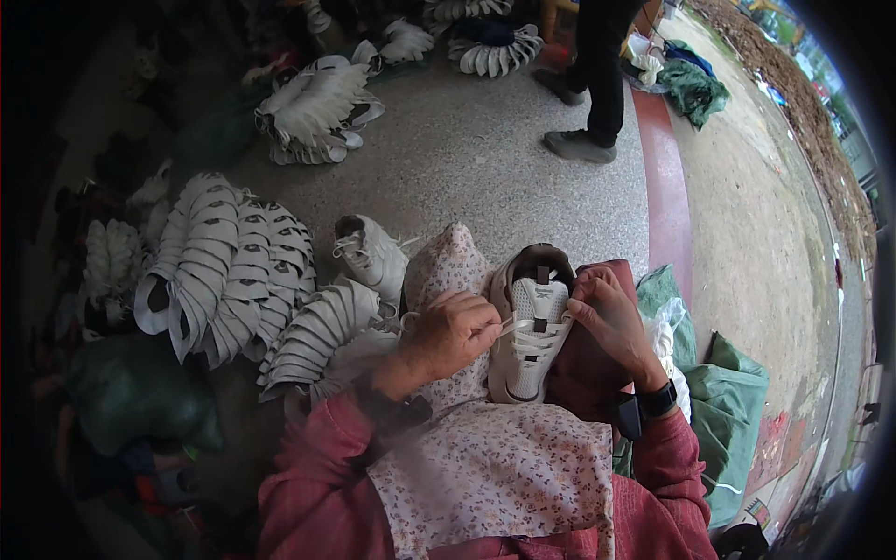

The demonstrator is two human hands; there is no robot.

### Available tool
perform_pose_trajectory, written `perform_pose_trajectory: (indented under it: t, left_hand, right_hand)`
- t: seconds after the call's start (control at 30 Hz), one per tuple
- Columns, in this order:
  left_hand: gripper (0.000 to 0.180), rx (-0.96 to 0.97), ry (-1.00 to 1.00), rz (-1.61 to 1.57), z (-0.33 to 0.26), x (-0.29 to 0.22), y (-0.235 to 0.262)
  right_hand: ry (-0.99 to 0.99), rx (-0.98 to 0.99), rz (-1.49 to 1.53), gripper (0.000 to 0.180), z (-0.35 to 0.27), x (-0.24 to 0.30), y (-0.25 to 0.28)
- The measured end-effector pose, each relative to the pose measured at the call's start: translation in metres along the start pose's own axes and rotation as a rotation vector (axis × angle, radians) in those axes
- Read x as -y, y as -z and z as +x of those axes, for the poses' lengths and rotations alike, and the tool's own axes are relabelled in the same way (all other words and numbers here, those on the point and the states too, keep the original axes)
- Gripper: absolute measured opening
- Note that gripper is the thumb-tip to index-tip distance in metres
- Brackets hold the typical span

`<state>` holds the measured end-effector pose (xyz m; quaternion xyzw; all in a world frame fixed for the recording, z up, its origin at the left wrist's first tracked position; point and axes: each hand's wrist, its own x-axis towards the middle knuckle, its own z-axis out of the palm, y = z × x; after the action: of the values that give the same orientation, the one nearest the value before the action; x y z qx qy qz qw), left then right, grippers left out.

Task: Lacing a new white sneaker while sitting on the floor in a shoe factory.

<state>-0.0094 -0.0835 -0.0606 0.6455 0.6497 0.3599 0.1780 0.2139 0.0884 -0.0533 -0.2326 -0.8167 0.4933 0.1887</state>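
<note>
A white and beige sneaker [521, 366] rests on my lap, its toe toward me and its dark-lined opening away. White shoelace [534, 342] crosses its mesh tongue in several rows. On the sneaker's left side, my left hand [455, 329] is closed, pinching a stretch of the shoelace that runs out from the eyelets. My right hand [609, 313] is at the right eyelet edge with thumb and fingertips pinched together; whatever is between them is too small to make out. A flowered cloth [495, 457] covers my lap beneath the sneaker.
Another white sneaker [375, 257] stands on the floor to the left. Nested rows of white shoe uppers [210, 243] lie beside it, with more bundles [317, 103] farther off. A person in dark trousers [602, 84] stands ahead. Green sacks [728, 411] lie at my right.
</note>
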Motion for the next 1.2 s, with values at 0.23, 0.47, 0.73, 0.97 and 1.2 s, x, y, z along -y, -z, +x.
perform_pose_trajectory:
  t: [0.23, 0.47, 0.73, 0.97, 1.2]
  left_hand:
    - [0.013, 0.109, -0.062, -0.005, -0.003, 0.009, -0.001]
    - [0.013, 0.047, -0.091, 0.001, 0.000, 0.011, -0.001]
    - [0.012, 0.074, -0.103, 0.000, 0.011, 0.011, -0.005]
    - [0.006, 0.009, -0.108, 0.116, 0.018, 0.002, -0.014]
    - [0.018, 0.050, -0.117, 0.029, 0.030, -0.005, 0.016]
  right_hand:
    - [-0.024, -0.005, -0.030, 0.018, -0.001, 0.006, -0.001]
    - [-0.076, 0.004, -0.032, 0.017, -0.001, 0.004, 0.000]
    - [-0.052, 0.005, -0.003, 0.021, 0.001, 0.004, 0.001]
    - [-0.051, 0.013, 0.018, 0.023, -0.001, 0.010, 0.002]
    - [-0.276, 0.005, 0.508, 0.047, 0.032, -0.015, 0.049]
